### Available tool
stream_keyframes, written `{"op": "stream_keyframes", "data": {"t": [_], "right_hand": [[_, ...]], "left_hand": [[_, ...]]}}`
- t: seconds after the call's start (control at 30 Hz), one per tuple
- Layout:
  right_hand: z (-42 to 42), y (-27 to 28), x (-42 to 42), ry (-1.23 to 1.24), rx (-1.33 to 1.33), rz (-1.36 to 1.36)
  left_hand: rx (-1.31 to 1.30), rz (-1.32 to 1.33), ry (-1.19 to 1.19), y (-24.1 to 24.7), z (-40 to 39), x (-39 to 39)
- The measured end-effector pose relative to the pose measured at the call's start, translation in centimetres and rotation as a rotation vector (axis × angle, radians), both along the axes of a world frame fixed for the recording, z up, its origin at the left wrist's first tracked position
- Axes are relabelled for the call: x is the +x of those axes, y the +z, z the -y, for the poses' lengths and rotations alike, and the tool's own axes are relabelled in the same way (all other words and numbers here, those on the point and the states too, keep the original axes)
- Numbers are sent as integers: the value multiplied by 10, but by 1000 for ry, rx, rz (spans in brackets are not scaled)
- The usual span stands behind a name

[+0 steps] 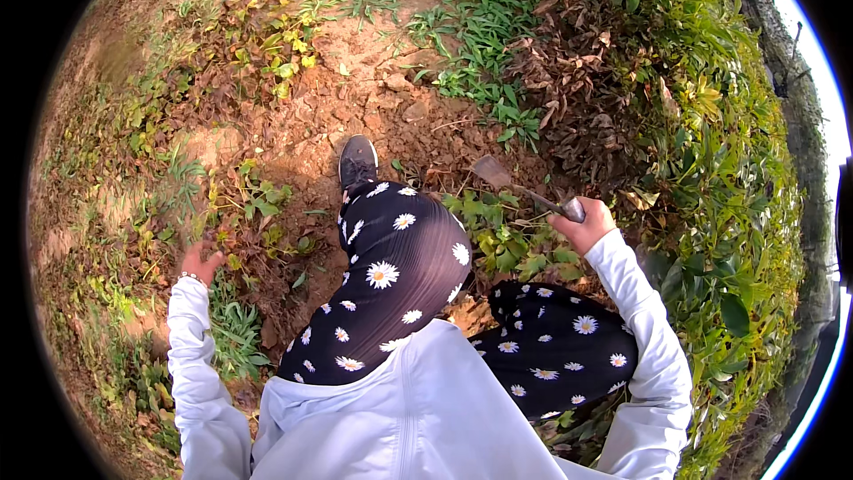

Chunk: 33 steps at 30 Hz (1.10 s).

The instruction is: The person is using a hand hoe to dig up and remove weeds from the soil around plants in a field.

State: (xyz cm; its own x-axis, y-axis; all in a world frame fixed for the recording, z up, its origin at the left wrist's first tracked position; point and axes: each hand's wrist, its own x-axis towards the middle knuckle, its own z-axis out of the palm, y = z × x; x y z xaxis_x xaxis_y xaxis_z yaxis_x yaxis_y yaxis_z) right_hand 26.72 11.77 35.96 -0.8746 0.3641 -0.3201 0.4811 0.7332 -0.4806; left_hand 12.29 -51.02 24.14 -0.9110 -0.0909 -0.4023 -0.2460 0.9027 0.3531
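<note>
My right hand [586, 225] grips a small hand hoe or trowel [492, 172] by its handle. The tool's flat, soil-stained metal blade points up and to the left, over bare soil and low leafy plants [503, 230]. To the left, my left hand [202, 261] is held over low weeds with its thumb apart from the fingers, and nothing shows in it. A beaded bracelet circles that wrist. Between the hands are my legs in black trousers [382, 275] with a daisy print, one knee bent forward.
A dark shoe [358, 160] stands on cracked reddish soil [373, 103]. Wilted brown plants [566, 73] lie beyond the tool, near green grassy weeds [493, 33]. Dense leafy bushes [726, 147] line the right side. Yellowing vines [286, 47] spread over the ground at the upper left.
</note>
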Motion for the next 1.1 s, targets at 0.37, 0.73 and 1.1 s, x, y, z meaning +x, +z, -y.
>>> {"op": "stream_keyframes", "data": {"t": [0.37, 0.73, 1.1], "right_hand": [[-56, -60, -35, -144, -358, 31], [-115, -38, -40, -293, -376, 143], [-55, -262, -102, -285, -143, -183]], "left_hand": [[-86, -20, -589, 11, -214, -94], [-186, 99, -1288, -32, -470, -180], [444, 76, -947, -203, -618, -196]]}}
